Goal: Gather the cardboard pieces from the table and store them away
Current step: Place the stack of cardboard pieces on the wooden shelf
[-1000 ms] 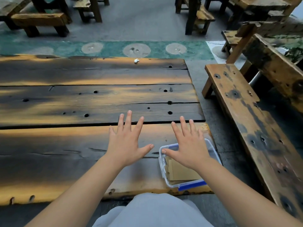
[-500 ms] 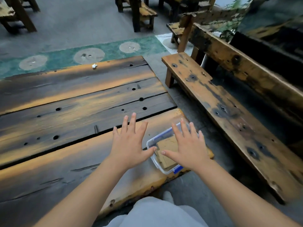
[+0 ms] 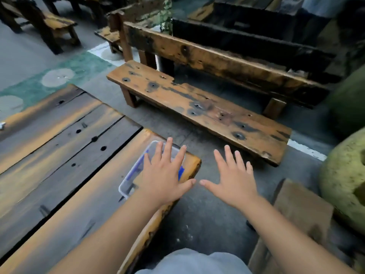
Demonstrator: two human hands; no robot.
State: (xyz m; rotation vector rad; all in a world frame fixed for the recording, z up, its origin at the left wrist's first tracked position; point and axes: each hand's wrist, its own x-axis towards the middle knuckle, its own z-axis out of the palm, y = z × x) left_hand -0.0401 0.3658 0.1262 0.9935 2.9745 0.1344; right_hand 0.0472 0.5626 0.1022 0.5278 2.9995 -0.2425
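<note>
Both hands are spread flat with fingers splayed, grasping nothing. My left hand (image 3: 165, 178) is over the clear plastic container (image 3: 136, 173) with blue clips, which sits at the near right corner of the wooden table (image 3: 59, 155). My right hand (image 3: 235, 180) is past the table's edge, over the floor (image 3: 201, 218), with a wooden bench (image 3: 197, 107) beyond.

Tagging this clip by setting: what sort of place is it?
Probably an outdoor or semi-open seating area, such as a rustic eatery or park. Signs: a rough plank table, weathered wooden benches in rows, and a concrete floor with painted green markings.
</note>
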